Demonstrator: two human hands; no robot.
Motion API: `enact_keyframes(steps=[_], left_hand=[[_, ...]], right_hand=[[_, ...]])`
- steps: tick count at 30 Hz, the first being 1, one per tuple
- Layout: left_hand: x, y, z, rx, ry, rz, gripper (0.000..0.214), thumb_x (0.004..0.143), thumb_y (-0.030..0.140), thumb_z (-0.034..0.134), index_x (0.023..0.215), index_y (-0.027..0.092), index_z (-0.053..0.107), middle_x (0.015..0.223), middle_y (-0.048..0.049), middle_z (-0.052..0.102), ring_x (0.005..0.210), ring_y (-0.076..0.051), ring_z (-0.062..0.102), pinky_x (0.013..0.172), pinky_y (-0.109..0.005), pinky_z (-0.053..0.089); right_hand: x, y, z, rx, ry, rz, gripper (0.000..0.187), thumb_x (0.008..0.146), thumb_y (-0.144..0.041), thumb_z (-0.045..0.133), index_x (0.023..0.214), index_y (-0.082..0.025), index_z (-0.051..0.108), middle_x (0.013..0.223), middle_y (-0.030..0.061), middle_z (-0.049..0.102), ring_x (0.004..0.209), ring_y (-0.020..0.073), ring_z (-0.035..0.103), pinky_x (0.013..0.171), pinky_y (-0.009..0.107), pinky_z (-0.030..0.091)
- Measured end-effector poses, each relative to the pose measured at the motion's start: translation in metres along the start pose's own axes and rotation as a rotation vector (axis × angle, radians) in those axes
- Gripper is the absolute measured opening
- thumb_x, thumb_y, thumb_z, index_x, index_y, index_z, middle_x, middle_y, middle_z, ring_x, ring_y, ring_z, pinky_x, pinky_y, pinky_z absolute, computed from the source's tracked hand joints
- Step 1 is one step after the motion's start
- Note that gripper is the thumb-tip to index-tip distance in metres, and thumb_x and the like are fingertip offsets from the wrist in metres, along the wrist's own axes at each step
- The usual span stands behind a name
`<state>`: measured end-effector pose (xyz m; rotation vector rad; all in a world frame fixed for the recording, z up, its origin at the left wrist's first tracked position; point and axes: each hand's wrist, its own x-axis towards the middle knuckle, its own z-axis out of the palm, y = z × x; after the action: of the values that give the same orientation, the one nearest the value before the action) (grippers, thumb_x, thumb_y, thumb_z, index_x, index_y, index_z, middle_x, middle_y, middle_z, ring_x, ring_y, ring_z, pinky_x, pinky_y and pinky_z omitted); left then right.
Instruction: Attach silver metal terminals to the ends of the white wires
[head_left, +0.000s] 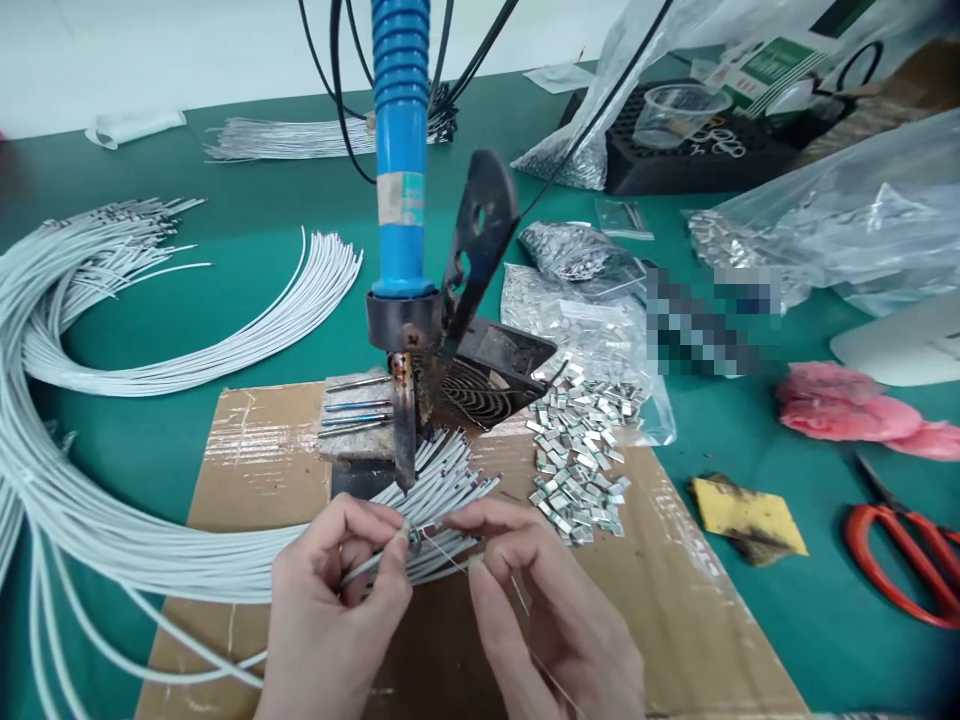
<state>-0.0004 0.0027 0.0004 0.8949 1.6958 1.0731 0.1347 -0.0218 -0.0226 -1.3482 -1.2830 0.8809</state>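
Note:
My left hand (337, 590) pinches the end of a white cable between thumb and index finger, with a small metal piece (415, 537) at its tip. From the right, my right hand (555, 610) holds a thin solder wire (448, 555) whose end reaches the cable tip. Its index finger is close to the metal piece. Just above my fingers a soldering iron (401, 230) with a blue handle hangs upright in a black holder, tip downward. Behind my hands lies a thick bundle of white cables (217, 560). The exact contact at the cable tip is too small to tell.
Cardboard (645, 610) covers the green table (450, 210). Loose metal clips (577, 470) spill from a plastic bag at right. A small black fan (502, 370) stands behind the iron. Further right are a yellow sponge (750, 515), a pink cloth (847, 400) and red-handled scissors (900, 550).

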Motion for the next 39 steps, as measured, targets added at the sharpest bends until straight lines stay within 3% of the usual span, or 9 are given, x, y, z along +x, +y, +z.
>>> enact_keyframes(steps=[2,6,9,19,22,29,39], left_hand=[[0.004,-0.001,-0.004,0.003,-0.017,0.009,0.015,0.067,0.021,0.078,0.06,0.019,0.065,0.074,0.0002,0.068,0.053,-0.008,0.047,0.044,-0.017,0.026],[0.01,-0.005,-0.01,0.02,-0.124,0.033,0.013,0.072,0.019,0.079,0.064,0.019,0.068,0.078,-0.0026,0.07,0.063,-0.012,0.058,0.043,-0.017,0.03],[0.012,-0.003,-0.008,0.003,-0.073,0.028,0.014,0.073,0.019,0.078,0.065,0.02,0.067,0.08,-0.0021,0.07,0.065,-0.012,0.059,0.045,-0.016,0.032],[0.018,0.002,-0.008,-0.003,-0.137,0.051,0.013,0.076,0.017,0.077,0.067,0.019,0.068,0.081,0.0013,0.069,0.051,-0.005,0.047,0.046,-0.016,0.037],[0.02,0.004,-0.007,-0.021,-0.087,0.077,0.014,0.075,0.015,0.076,0.065,0.019,0.067,0.079,0.0017,0.07,0.049,-0.004,0.046,0.045,-0.014,0.036],[0.028,0.008,-0.005,-0.077,-0.121,0.093,0.014,0.074,0.011,0.078,0.068,0.02,0.069,0.076,0.0012,0.075,0.06,-0.01,0.067,0.053,-0.013,0.05],[0.027,0.001,-0.009,-0.056,-0.153,0.105,0.015,0.084,0.017,0.073,0.07,0.02,0.07,0.082,0.0009,0.074,0.052,-0.006,0.052,0.046,-0.014,0.041]], right_hand=[[-0.001,-0.001,0.005,0.03,0.031,0.022,0.021,0.1,-0.015,0.057,0.081,-0.025,0.053,0.113,0.004,0.073,0.1,0.0171,0.071,0.083,0.024,0.053],[-0.004,-0.002,0.012,0.099,0.071,0.098,0.021,0.096,-0.016,0.061,0.078,-0.025,0.057,0.109,0.0071,0.081,0.098,0.0192,0.078,0.082,0.023,0.058],[-0.001,-0.003,0.012,0.088,0.066,0.105,0.021,0.095,-0.017,0.062,0.076,-0.025,0.058,0.109,0.0072,0.082,0.101,0.0203,0.08,0.084,0.024,0.059],[0.012,-0.005,0.013,0.049,0.072,0.142,0.021,0.091,-0.02,0.065,0.071,-0.026,0.061,0.108,0.0054,0.084,0.097,0.0197,0.081,0.083,0.023,0.061],[0.015,-0.006,0.012,0.061,0.062,0.149,0.021,0.09,-0.02,0.066,0.07,-0.025,0.062,0.107,0.0072,0.084,0.099,0.0214,0.081,0.083,0.025,0.061],[0.02,-0.006,0.013,0.106,0.072,0.166,0.021,0.09,-0.02,0.066,0.07,-0.026,0.06,0.107,0.006,0.084,0.101,0.0241,0.08,0.09,0.032,0.062],[0.017,-0.005,0.015,0.128,0.095,0.159,0.021,0.09,-0.02,0.066,0.071,-0.025,0.06,0.11,0.0084,0.083,0.101,0.0253,0.08,0.093,0.034,0.062]])
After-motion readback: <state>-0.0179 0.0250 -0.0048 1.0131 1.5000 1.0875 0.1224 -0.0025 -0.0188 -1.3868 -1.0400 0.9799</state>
